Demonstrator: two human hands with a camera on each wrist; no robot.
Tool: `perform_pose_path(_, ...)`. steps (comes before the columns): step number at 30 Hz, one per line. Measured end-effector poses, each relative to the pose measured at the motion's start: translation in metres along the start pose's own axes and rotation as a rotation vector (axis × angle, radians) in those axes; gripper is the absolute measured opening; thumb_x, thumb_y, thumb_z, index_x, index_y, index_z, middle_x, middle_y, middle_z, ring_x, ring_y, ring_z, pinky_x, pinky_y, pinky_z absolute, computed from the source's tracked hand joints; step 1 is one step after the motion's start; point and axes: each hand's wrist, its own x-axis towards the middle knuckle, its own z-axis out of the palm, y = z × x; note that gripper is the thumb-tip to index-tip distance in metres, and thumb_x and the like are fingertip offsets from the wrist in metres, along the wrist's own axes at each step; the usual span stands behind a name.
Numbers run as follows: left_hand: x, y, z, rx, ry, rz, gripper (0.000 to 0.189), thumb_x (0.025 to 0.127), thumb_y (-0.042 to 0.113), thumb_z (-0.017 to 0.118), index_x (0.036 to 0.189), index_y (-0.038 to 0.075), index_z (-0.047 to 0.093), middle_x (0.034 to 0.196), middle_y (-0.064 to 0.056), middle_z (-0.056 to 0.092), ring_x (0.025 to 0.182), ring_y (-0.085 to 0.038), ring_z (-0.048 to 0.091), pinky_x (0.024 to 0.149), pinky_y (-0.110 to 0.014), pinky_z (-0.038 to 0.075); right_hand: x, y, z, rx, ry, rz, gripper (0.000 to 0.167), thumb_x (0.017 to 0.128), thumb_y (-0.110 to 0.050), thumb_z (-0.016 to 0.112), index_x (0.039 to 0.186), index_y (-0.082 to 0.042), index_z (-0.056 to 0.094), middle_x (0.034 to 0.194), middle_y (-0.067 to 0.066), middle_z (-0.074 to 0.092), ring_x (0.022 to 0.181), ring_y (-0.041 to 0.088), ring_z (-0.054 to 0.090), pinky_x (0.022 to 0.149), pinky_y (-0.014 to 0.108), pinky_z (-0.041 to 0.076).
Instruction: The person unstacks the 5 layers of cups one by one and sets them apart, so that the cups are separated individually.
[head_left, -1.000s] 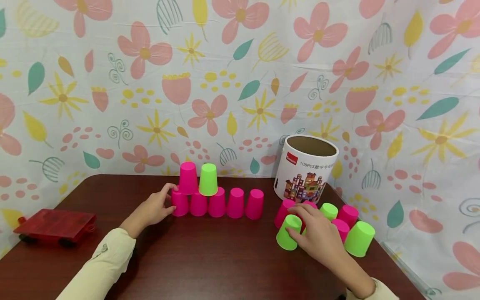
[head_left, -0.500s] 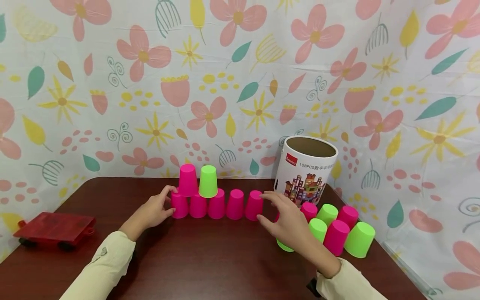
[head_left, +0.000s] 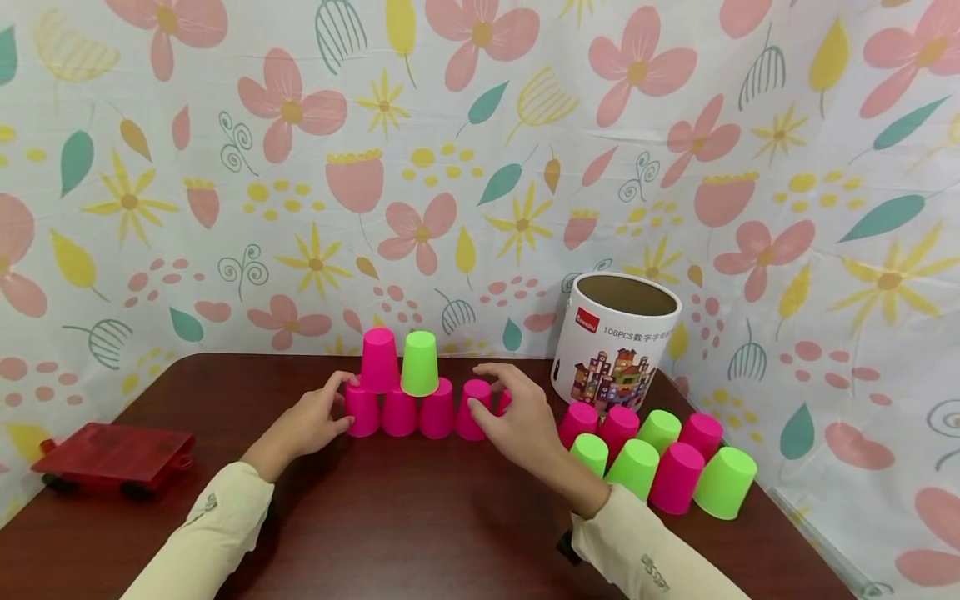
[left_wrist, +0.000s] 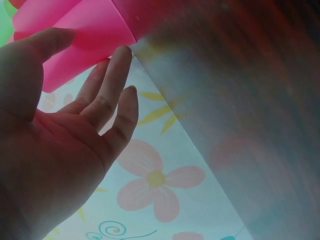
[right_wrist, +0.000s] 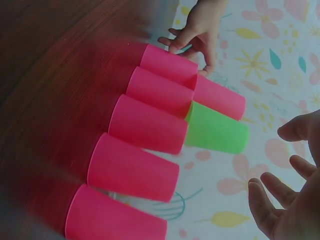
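A row of several upside-down pink cups [head_left: 437,408] stands on the dark table. On the row sit a pink cup [head_left: 379,361] and, to its right, a green cup [head_left: 420,364]. At the left end, my left hand [head_left: 307,419] rests with thumb and fingertips at the end cup [left_wrist: 92,42], fingers loosely extended. My right hand [head_left: 525,421] hovers in front of the row's right end, partly hiding the last pink cup [head_left: 504,402]. Nothing is between its spread thumb and fingers [right_wrist: 267,192], which appear apart from the cups in the right wrist view.
Several upside-down pink and green cups [head_left: 633,467] stand grouped at the right. Behind them is a white printed bucket [head_left: 615,342]. A red wheeled toy cart [head_left: 116,454] sits at the left. Floral cloth [head_left: 480,183] hangs behind the table [head_left: 390,517].
My right hand has left the green cup at the front of the right group and moved leftward to the row's right end, holding nothing. My left hand stays at the left end cup.
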Motion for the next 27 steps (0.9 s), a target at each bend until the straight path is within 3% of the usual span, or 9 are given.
perform_pose_path(5,0.000,-0.001,0.000,-0.008,0.006,-0.005,0.056,0.088,0.005,0.073,0.127,0.014,0.034,0.104,-0.019,0.067,0.067,-0.016,0.057,0.062,-0.035,0.048,0.014,-0.002,0.021,0.039,-0.044,0.043,0.045,0.084,-0.016,0.078,0.126,-0.013,0.063,0.119,0.004,0.064,0.094,0.029,0.063,0.075,0.042,0.054)
perform_pose_path(9,0.001,-0.002,0.001,0.000,0.002,-0.005,0.056,0.088,0.005,0.073,0.127,0.015,0.034,0.105,-0.019,0.067,0.069,-0.016,0.058,0.062,-0.034,0.048,0.027,-0.002,0.037,0.056,-0.066,0.050,0.052,0.084,-0.015,0.076,0.133,-0.010,0.058,0.129,0.009,0.060,0.104,0.031,0.062,0.082,0.043,0.054)
perform_pose_path(15,0.001,-0.003,0.001,0.024,-0.001,0.010,0.055,0.089,0.006,0.072,0.128,0.015,0.034,0.106,-0.018,0.067,0.096,-0.034,0.066,0.065,-0.038,0.050,0.045,-0.003,0.056,0.055,-0.086,0.056,0.061,0.085,-0.016,0.076,0.141,-0.010,0.051,0.139,0.009,0.053,0.122,0.025,0.052,0.096,0.042,0.049)
perform_pose_path(21,0.002,0.002,0.000,0.044,-0.010,-0.008,0.057,0.089,0.007,0.072,0.131,0.015,0.034,0.109,-0.018,0.067,0.102,-0.037,0.065,0.062,-0.038,0.051,0.054,-0.002,0.065,0.056,-0.093,0.073,0.068,0.085,-0.021,0.077,0.145,-0.011,0.046,0.142,0.012,0.049,0.129,0.029,0.046,0.100,0.051,0.045)
perform_pose_path(27,0.000,0.003,-0.002,0.059,-0.020,-0.026,0.057,0.089,0.009,0.072,0.131,0.016,0.034,0.110,-0.019,0.067,0.105,-0.038,0.064,0.063,-0.041,0.052,0.059,0.000,0.073,0.038,-0.117,0.072,0.069,0.086,-0.023,0.077,0.147,-0.014,0.045,0.137,0.014,0.050,0.126,0.027,0.045,0.098,0.048,0.046)
